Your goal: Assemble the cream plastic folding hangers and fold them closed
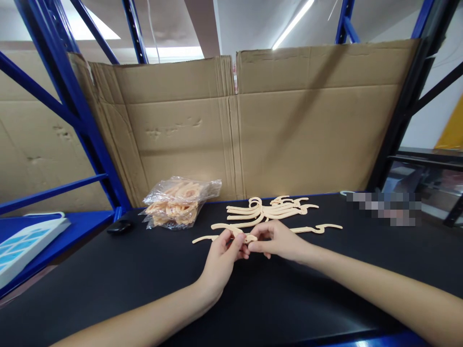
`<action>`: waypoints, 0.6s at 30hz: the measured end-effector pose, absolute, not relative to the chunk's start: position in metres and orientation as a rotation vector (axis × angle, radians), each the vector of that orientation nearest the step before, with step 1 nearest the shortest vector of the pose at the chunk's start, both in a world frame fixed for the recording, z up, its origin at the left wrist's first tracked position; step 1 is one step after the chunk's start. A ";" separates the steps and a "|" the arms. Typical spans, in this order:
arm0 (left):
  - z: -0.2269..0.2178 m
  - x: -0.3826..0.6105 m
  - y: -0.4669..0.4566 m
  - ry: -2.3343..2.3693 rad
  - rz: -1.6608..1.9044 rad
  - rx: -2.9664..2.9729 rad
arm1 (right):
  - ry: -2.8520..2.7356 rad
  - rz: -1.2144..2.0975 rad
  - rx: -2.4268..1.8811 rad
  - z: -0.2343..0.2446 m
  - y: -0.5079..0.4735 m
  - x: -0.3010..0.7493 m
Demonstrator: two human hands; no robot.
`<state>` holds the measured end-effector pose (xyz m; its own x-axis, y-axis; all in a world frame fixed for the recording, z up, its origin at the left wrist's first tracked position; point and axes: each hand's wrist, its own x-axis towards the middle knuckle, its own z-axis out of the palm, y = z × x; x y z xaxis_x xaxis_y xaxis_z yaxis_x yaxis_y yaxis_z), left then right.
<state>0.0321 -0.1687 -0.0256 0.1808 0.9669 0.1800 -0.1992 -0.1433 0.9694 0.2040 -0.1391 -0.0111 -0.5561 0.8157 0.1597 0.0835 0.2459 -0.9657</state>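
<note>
Hands meet at the middle of the black surface [144,284]: the left hand [220,255] and right hand [278,241] both pinch the centre of a thin cream hanger [204,238]. The fingers are clenched on it from either side, seemingly so its long arms stay level and low. Just beyond the fingers lies a loose pile [271,209] of like pieces, within easy reach. Farther left sits a clear bag [177,202] of more. Behind everything, a cardboard sheet [289,130] stands upright, apparently as a backstop.

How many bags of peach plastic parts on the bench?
1: a clear bag at the back left of the black table, by the cardboard wall. More may be out of view.
</note>
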 end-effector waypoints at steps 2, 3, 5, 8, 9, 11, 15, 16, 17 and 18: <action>-0.024 0.029 -0.164 0.858 1.281 1.219 | -1.911 1.220 -0.859 -0.006 -0.122 0.222; -0.022 0.027 -0.162 0.872 1.300 1.199 | -1.894 1.101 -0.915 -0.004 -0.112 0.233; -0.019 0.022 -0.158 0.906 1.324 1.191 | -1.937 0.776 -1.043 -0.003 -0.091 0.255; -0.015 0.016 -0.155 0.933 1.303 1.220 | -2.100 0.354 -1.201 -0.011 -0.069 0.277; -0.014 0.014 -0.154 0.932 1.289 1.229 | -2.137 0.296 -1.223 -0.016 -0.064 0.280; -0.014 0.009 -0.153 0.925 1.279 1.238 | -2.178 0.258 -1.238 -0.025 -0.059 0.281; -0.009 0.000 -0.149 0.914 1.304 1.259 | -2.183 0.159 -1.243 -0.031 -0.058 0.274; -0.007 -0.002 -0.148 0.910 1.308 1.274 | -2.171 0.142 -1.239 -0.029 -0.060 0.273; -0.004 -0.005 -0.147 0.908 1.315 1.291 | -2.157 0.129 -1.235 -0.025 -0.062 0.273; -0.002 -0.008 -0.146 0.908 1.324 1.304 | -2.144 0.118 -1.234 -0.021 -0.065 0.274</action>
